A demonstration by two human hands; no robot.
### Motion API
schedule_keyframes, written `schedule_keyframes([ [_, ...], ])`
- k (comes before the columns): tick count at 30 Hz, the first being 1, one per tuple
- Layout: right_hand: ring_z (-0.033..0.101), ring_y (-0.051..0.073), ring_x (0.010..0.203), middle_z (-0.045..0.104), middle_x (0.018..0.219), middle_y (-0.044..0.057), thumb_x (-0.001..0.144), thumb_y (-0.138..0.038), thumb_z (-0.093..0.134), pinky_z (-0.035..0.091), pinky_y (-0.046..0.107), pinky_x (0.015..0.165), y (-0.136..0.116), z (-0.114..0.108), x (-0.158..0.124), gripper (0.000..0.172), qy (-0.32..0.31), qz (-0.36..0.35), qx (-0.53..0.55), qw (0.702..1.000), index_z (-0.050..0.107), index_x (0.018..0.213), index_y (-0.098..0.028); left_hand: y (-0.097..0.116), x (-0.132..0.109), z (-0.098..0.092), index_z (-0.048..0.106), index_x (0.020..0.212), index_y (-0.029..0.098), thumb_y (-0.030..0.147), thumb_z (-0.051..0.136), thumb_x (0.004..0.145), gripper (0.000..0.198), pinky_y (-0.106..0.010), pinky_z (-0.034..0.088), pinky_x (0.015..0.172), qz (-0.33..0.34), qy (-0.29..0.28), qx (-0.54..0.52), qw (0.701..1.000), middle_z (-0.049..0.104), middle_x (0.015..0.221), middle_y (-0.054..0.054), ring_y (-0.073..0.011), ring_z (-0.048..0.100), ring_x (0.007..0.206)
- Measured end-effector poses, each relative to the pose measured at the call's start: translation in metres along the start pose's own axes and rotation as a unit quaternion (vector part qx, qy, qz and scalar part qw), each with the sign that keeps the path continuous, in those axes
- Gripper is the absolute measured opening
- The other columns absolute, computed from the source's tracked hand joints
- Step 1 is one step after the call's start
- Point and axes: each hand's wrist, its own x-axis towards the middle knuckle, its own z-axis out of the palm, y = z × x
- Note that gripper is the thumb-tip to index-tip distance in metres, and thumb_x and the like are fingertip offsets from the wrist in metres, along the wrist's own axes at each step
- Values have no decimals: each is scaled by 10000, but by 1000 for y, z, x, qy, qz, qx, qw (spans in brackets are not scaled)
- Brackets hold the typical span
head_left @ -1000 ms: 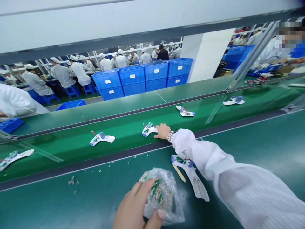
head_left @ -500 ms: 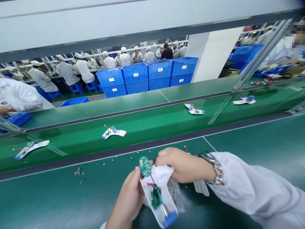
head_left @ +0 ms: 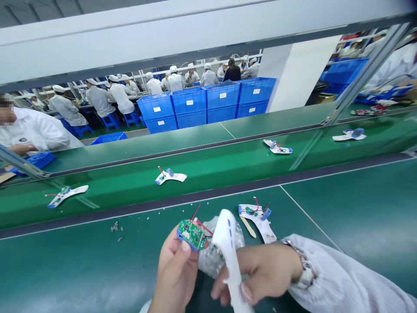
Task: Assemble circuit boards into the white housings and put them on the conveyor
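My left hand (head_left: 177,265) pinches a green circuit board (head_left: 192,233) with a blue rim, held up above the bench. Red and dark wires run from the board toward a white plastic housing (head_left: 228,243), curved and with small blue marks near its top. My right hand (head_left: 260,271) is wrapped round the lower part of that housing, its outer side toward me. Behind the two hands a clear plastic bag (head_left: 210,261) lies on the bench, partly covered. Beyond my right hand rests another white housing (head_left: 260,219) with a board and wires, beside a flat wooden stick (head_left: 248,227).
Several housings such as this white one (head_left: 171,176) lie on the green conveyor belt (head_left: 211,161) across the bench. Small screws (head_left: 115,227) are scattered at left. Blue crates (head_left: 190,104) stand beyond. A co-worker in white (head_left: 39,126) sits at far left; a metal post (head_left: 368,74) rises at right.
My right hand has turned the housing over, from its inside with wires to its outer side, and moved down. The board has tilted in my left hand. Belt pieces have shifted right in view.
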Motion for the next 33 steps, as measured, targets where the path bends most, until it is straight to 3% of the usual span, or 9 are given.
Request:
schedule_keyframes([
  [2,595,161,739,649,803,55,862,-348,546,455,260,680,-7,-2,-5,241,109,30,-144,983,648,861,-129,0,-2,0,765,862,204,354,846,642,278,-154,521,633,23,14,22,999,737,741,-11,-108,662,633],
  [4,567,152,721,635,770,38,875,-245,507,431,261,674,-18,-3,-7,184,281,60,-235,928,622,769,-148,0,-6,3,762,878,205,329,834,670,253,-169,523,638,29,24,45,998,736,723,-17,-119,660,635],
  [7,549,132,729,607,781,16,861,-194,516,418,234,667,-35,6,0,118,412,4,-237,879,601,784,-168,0,-15,11,757,899,228,349,826,676,263,-155,503,628,51,30,114,992,731,731,-6,-121,655,653],
  [12,464,89,603,505,657,-24,822,-138,540,356,191,554,-46,28,24,148,422,-88,-220,875,515,679,-169,0,-23,15,735,854,253,390,777,710,204,-167,474,635,107,49,286,951,717,780,-3,-128,620,679],
  [17,473,96,599,497,613,-19,847,-155,498,366,200,556,-38,25,27,207,432,-169,-208,861,508,641,-169,3,-23,12,745,849,272,391,778,694,198,-186,473,654,132,44,304,942,682,740,11,-143,615,696],
  [21,547,123,641,584,652,5,859,-171,481,418,227,595,-31,9,12,206,468,-106,-219,849,560,669,-176,6,-24,10,754,894,271,431,789,688,263,-183,499,640,99,45,204,973,708,754,8,-140,635,674],
  [25,633,207,924,692,979,80,820,-195,536,493,302,761,-30,3,2,173,504,23,-216,836,671,928,-176,7,-24,7,755,913,264,428,819,651,316,-198,524,618,65,36,123,990,731,776,-9,-157,661,664],
  [30,618,179,933,696,932,48,836,-163,557,482,304,851,-37,23,16,112,408,-61,-178,893,667,833,-183,6,-24,7,762,896,248,405,832,641,307,-200,535,622,74,42,108,990,720,770,-17,-160,657,671],
  [33,602,146,852,663,782,11,898,-137,484,463,288,858,-35,31,28,247,400,-84,-154,900,606,689,-185,4,-25,6,754,898,248,424,849,611,350,-194,537,631,76,67,108,989,728,788,-17,-157,655,694],
])
